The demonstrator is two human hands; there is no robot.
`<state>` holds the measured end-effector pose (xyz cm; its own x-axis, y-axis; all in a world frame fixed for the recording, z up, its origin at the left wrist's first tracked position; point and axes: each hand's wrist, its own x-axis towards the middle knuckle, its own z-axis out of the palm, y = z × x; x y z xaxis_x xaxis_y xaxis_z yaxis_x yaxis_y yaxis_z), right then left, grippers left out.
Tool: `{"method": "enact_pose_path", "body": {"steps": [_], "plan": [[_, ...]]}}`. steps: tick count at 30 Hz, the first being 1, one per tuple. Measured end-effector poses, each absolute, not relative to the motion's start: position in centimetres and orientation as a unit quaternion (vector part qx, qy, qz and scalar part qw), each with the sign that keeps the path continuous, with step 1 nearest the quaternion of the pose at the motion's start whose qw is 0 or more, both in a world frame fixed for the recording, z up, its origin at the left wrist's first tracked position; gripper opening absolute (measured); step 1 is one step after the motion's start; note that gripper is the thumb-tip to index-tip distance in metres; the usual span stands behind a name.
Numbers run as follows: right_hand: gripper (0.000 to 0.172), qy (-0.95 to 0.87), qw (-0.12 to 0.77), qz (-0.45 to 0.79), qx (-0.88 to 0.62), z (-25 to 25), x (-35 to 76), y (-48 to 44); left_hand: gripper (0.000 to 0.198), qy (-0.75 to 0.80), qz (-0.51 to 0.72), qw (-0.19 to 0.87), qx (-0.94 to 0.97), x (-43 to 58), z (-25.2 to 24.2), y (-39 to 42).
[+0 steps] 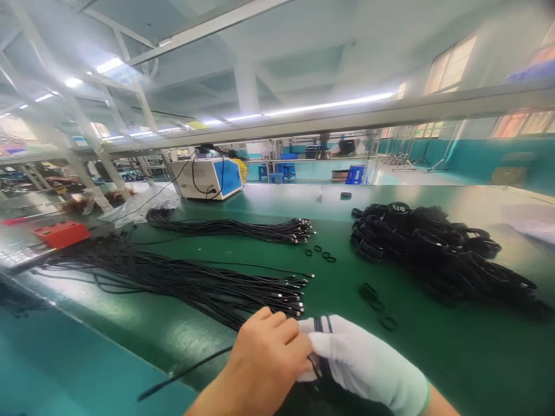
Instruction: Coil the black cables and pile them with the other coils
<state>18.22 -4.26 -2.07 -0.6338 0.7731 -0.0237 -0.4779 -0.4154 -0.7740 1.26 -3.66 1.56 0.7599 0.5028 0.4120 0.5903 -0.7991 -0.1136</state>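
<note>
So, looks like a coiling step: black cable (186,370) at the near edge of the desk (186,338), loops (318,325) round the gloved right hand (362,359), tail sticking out left past the edge. Next move probably calls for a steady hold. Left hand (269,348) has fingers curled together, pinching the cable; right fingertips are hidden, can't tell how closed.

From my head, the single view faces forward and a little down across the green table (333,294); my left hand (271,352) and gloved right hand (366,361) are close, low in frame, with the ceiling (381,46) far above.
</note>
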Motion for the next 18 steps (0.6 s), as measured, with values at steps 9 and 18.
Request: {"method": "enact_pose_path", "body": {"steps": [9, 18], "plan": [[0.031, -0.249, 0.256, 0.933, -0.047, -3.5, 16.1, -5.2, 0.004, -0.349, -0.169, -0.247, -0.888, -0.4, 2.9, -1.7], [0.041, -0.249, 0.400, 0.881, -0.031, -2.3, 16.2, -3.9, 0.026, -0.397, -0.236, -0.375, -0.804, 0.6, -1.1, -0.2]]}}
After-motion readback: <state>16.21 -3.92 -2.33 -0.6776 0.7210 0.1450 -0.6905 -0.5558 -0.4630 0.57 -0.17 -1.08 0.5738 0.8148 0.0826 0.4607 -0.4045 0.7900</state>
